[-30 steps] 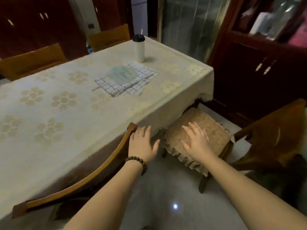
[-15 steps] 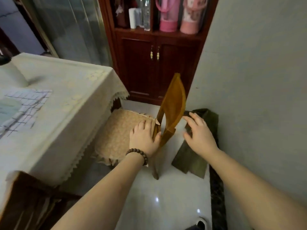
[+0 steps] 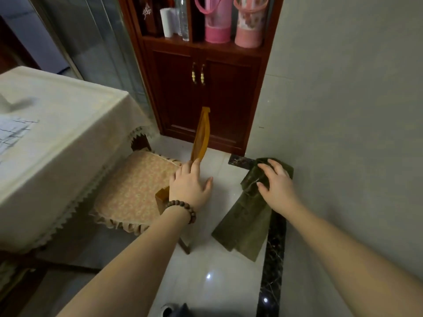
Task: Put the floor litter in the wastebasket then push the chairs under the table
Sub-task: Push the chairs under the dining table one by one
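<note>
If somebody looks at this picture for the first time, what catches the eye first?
Two bare arms reach in from below. The left hand rests on the back of a wooden chair beside the cloth-covered table. The right hand touches a green cloth lying on the floor by the wall.

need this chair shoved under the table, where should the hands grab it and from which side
Grip the chair's wooden backrest, coming from behind it, the wall side. It stands upright and edge-on at the rear of the cushioned seat, whose front is already at the table edge, so a push there probably drives it straight in. The left hand rests at its base; the right hand touches the green cloth.
</note>
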A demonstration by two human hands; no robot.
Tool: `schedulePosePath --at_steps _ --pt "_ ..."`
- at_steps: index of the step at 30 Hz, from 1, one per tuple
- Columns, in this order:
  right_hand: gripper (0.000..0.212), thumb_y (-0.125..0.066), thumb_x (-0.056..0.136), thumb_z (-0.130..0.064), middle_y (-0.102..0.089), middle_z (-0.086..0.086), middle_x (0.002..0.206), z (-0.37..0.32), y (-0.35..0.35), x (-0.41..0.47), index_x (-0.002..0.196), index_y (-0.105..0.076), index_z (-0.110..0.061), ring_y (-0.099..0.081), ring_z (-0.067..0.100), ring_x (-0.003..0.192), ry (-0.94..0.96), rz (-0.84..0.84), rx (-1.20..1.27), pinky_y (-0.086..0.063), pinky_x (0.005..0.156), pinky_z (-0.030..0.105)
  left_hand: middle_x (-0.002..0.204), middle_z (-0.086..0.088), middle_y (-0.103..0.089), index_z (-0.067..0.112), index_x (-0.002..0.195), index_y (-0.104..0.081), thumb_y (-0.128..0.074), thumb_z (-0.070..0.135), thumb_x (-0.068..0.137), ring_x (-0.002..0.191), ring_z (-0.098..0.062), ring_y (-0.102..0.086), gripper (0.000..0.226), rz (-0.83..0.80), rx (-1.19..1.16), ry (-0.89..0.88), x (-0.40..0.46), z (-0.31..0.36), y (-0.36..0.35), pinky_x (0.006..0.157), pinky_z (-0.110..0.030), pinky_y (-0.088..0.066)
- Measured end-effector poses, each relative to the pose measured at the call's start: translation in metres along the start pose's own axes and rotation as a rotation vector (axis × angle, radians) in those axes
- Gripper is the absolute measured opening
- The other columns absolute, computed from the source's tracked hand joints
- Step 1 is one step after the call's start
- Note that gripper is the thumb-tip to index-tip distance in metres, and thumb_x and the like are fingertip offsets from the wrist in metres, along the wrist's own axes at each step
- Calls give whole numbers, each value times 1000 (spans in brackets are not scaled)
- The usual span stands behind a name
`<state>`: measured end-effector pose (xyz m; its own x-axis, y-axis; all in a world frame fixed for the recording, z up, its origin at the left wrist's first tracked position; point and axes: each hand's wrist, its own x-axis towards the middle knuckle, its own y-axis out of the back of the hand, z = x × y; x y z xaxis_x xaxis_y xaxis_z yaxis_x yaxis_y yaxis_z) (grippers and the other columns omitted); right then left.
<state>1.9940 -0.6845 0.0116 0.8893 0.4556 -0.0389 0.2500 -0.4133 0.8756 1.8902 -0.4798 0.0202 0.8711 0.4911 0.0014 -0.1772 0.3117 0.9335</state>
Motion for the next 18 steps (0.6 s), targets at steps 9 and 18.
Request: schedulePosePath --at_steps 9,18 --pt "54 -55 92 -31 -21 1 156 -12 -22 102 142 -34 -27 -29 24 139 236 -87 -75 -37 111 43 149 -6 -34 22 147 -23 -41 61 89 136 -28 -31 72 38 107 170 50 4 -30 114 -50 -24" --pt "64 -57 89 -28 -14 2 157 -54 -46 249 145 -26 -30 -17 27 143 607 -280 -239 -24 114 45 154 -7 -26 25 150 -14 -45 76 77 142 -31 -20 94 -31 207 385 118 -16 -51 113 -54 -19"
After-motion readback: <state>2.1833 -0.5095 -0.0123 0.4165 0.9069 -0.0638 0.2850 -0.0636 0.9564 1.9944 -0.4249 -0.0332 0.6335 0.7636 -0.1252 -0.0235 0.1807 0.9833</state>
